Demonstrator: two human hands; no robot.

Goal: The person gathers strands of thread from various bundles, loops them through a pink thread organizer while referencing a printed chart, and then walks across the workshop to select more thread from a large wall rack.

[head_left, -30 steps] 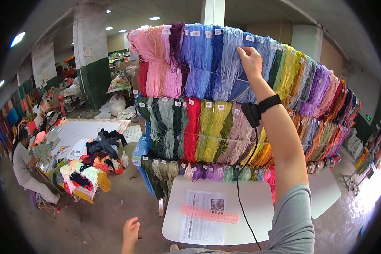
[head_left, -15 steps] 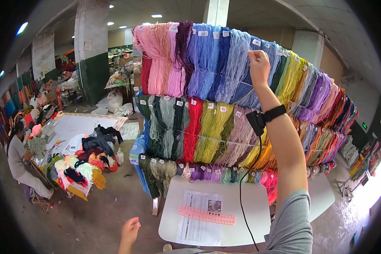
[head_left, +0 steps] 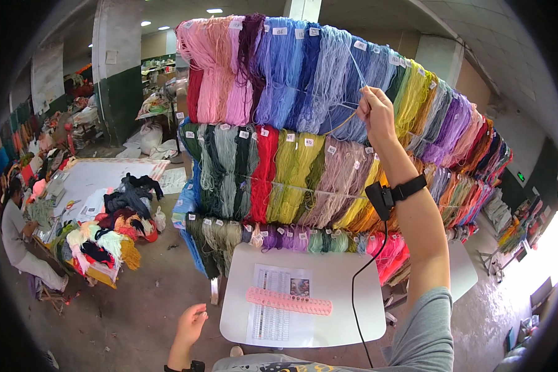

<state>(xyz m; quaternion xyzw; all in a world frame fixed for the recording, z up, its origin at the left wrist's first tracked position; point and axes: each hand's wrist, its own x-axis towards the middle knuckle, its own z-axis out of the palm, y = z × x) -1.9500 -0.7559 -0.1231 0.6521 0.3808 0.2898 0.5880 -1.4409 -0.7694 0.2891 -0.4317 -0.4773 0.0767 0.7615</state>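
Note:
My right hand (head_left: 376, 113) is raised to the upper row of a yarn rack, pinching a few light blue strands of yarn (head_left: 358, 69). The strands run taut down from the top bar to my fingertips. Behind them hang blue skeins (head_left: 332, 77), with small white labels along the top. Down at the left of a white table (head_left: 347, 291), my left hand (head_left: 192, 321) hovers with loosely bent fingers and nothing visible in it. A pink perforated strip (head_left: 289, 301) lies over a printed sheet (head_left: 273, 330) with a small colour picture on that table.
Lower rows of the rack hold skeins such as red ones (head_left: 264, 177). A black cable (head_left: 354, 291) hangs from the device on my right wrist past the table. At left, a person (head_left: 18, 232) sits by a worktable heaped with coloured yarn (head_left: 108, 242). A pillar (head_left: 123, 80) stands behind.
My right hand has come down from the rack's top, drawing the light blue strands out with it. My left hand has risen slightly, and the view has shifted a little.

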